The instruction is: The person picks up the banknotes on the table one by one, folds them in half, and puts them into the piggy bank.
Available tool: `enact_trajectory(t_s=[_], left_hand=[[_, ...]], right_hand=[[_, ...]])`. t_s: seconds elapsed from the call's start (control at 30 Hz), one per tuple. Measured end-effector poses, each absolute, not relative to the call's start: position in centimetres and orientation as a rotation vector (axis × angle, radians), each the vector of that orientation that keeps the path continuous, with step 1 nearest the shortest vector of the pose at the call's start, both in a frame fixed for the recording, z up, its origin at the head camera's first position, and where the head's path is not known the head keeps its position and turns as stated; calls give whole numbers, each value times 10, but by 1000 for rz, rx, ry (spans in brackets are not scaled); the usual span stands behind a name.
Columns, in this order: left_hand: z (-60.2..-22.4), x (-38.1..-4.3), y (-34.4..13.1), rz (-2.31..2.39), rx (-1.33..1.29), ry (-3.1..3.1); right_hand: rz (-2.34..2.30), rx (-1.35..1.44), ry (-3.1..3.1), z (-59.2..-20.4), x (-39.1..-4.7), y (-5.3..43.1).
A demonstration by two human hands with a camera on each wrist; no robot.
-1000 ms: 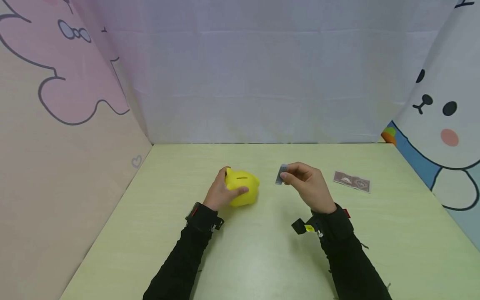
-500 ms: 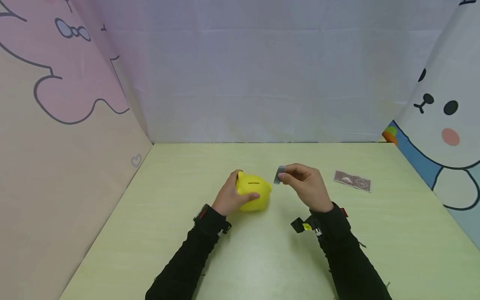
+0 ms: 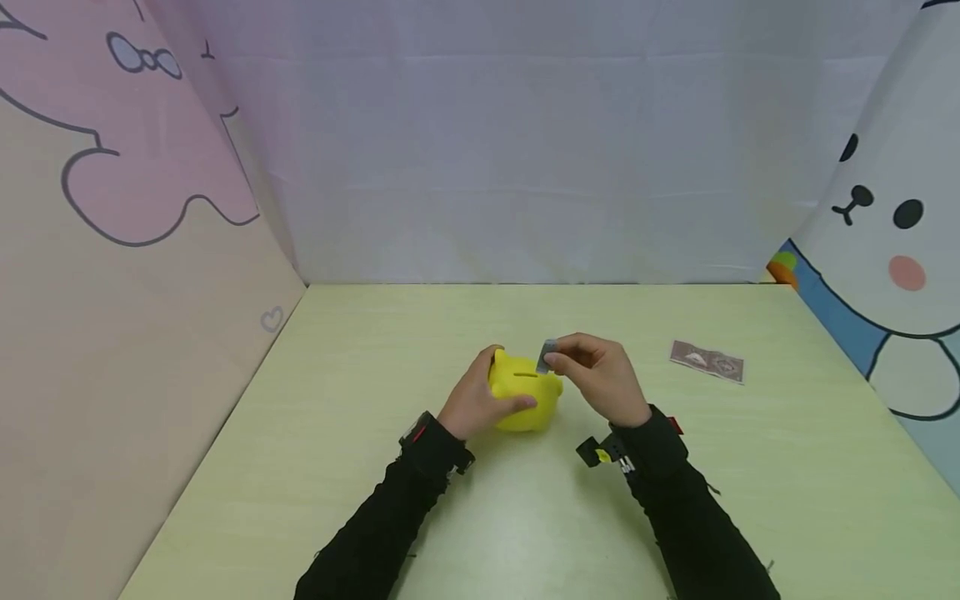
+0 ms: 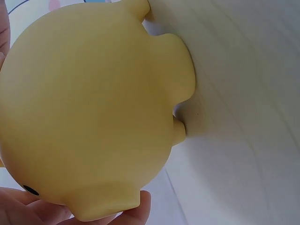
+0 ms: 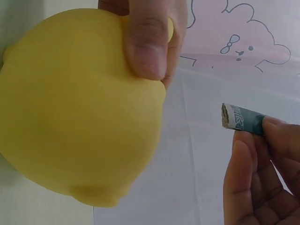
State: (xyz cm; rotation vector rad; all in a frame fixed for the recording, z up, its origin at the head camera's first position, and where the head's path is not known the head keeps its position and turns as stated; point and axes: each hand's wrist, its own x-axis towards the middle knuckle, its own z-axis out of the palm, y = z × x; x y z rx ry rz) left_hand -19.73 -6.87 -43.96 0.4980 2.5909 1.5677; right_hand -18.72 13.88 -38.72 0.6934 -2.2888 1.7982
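Note:
My left hand (image 3: pixel 478 400) grips a yellow piggy bank (image 3: pixel 517 362), its thumb along the near side and its fingers round one end. The bank has a dark slot in its top. In the left wrist view the pig's snout (image 4: pixel 105 201) rests against my fingers, and its stubby feet (image 4: pixel 176 70) are close to the tabletop. My right hand (image 3: pixel 602 379) pinches a folded, grey-green banknote (image 3: pixel 545 355) between thumb and fingers. The note stands tilted just above the right part of the bank. From the right wrist its layered folded end (image 5: pixel 228 116) shows, apart from the slot.
A brownish banknote (image 3: pixel 707 362) lies flat on the pale table (image 3: pixel 360 367), to the right of my right hand. White fabric (image 3: pixel 525 167) closes off the back, and printed cartoon cloths hang at both sides.
My left hand has brought the piggy bank to the right. The right hand, still pinching the folded banknote, has shifted slightly left and down, so the note now overlaps the bank.

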Motion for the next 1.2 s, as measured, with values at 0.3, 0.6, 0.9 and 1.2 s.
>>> enact_trajectory(t_s=[0.3,0.6,0.9,1.2], left_hand=[[-441,-194,-62,1565,534,2577],[-441,-192,-59,1561,556,2582],[-439,-190,-59,1566,554,2576],[-439,-190,-59,1545,539,2585]], right_hand=[[1694,701,-2338,-397,-192,134],[1602,681,-2450,-374,-176,126],[1603,648,-2467,-395,-190,129],[1608,691,-2438,-404,-195,129]])
